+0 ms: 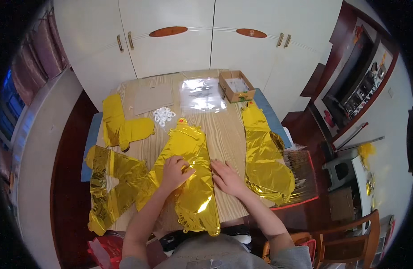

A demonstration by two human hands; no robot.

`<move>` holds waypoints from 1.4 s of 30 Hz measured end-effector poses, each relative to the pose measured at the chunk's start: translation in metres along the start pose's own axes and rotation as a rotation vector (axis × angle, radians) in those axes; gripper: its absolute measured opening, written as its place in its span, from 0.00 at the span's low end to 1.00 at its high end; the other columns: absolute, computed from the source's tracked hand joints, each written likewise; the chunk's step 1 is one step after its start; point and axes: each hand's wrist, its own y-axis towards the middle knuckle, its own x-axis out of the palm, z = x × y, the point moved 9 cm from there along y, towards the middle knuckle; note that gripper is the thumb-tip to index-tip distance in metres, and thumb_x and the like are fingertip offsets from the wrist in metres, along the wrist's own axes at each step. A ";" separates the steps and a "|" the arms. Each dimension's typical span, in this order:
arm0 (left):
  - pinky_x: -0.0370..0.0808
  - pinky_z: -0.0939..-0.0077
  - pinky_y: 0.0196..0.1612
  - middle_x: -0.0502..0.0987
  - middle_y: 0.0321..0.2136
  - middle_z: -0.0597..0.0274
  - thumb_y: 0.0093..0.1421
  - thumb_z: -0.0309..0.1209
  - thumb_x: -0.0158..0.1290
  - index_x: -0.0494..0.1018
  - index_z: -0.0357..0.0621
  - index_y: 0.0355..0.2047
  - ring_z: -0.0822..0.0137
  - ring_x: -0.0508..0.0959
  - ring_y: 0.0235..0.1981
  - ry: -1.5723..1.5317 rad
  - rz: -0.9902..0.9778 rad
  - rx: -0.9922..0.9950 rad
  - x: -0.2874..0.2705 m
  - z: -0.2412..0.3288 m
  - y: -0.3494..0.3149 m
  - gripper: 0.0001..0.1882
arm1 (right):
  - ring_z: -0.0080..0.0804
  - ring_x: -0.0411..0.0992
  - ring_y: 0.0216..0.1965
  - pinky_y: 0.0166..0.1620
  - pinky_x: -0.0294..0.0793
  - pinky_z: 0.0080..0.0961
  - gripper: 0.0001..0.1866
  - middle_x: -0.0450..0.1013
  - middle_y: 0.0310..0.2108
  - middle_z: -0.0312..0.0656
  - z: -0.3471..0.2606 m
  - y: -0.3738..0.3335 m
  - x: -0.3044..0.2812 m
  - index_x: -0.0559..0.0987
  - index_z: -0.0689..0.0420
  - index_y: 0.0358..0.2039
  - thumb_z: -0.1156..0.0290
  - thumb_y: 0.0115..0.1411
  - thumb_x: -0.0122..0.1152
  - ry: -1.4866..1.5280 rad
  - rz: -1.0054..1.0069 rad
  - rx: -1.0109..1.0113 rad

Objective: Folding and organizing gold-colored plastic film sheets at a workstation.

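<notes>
Grey shirt (pixel 206 252); left hand (pixel 174 174), half-curled on gold foil (pixel 188 142) (hold unclear); right hand (pixel 229 178), flat, empty; box (pixel 242 96) with whitish contents (pixel 237 84)

- Gold foil balloons (pixel 188 143) are spread on the wood-grained table (pixel 226 134).
- White rings (pixel 164 115) are heaped by a cardboard sheet (pixel 152 99).
- Clear plastic film (pixel 202 96) is laid beside a cardboard box (pixel 242 97).

White cabinets (pixel 170 56) are fitted with brass-coloured handles (pixel 130 41) and decorated with brown oval plaques (pixel 168 31). Mauve curtains (pixel 44 49) are hung at the left, while a grey stool (pixel 334 167) and wooden chair (pixel 373 237) are placed at the right. A red bag (pixel 102 251) is partly shown at lower left.
</notes>
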 end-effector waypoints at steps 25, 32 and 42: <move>0.63 0.48 0.58 0.69 0.52 0.42 0.48 0.29 0.61 0.69 0.40 0.21 0.37 0.62 0.61 -0.191 -0.017 0.025 0.009 -0.011 -0.012 0.10 | 0.45 0.53 0.67 0.68 0.42 0.52 0.37 0.57 0.65 0.48 -0.041 -0.057 0.003 0.59 0.59 0.64 0.54 0.59 0.57 -0.244 -0.046 0.049; 0.64 0.47 0.57 0.71 0.49 0.44 0.45 0.27 0.59 0.69 0.40 0.19 0.37 0.63 0.60 -0.167 0.011 0.013 0.004 -0.004 -0.011 0.09 | 0.43 0.54 0.67 0.68 0.42 0.52 0.32 0.59 0.64 0.46 -0.044 -0.052 0.001 0.62 0.58 0.63 0.57 0.61 0.54 -0.193 -0.031 0.018; 0.61 0.49 0.60 0.68 0.53 0.43 0.44 0.27 0.58 0.68 0.39 0.20 0.36 0.59 0.62 -0.192 -0.026 -0.011 0.010 -0.014 -0.012 0.09 | 0.35 0.56 0.66 0.69 0.44 0.49 0.23 0.64 0.62 0.40 -0.046 -0.047 0.013 0.69 0.55 0.59 0.62 0.65 0.50 -0.276 -0.067 -0.081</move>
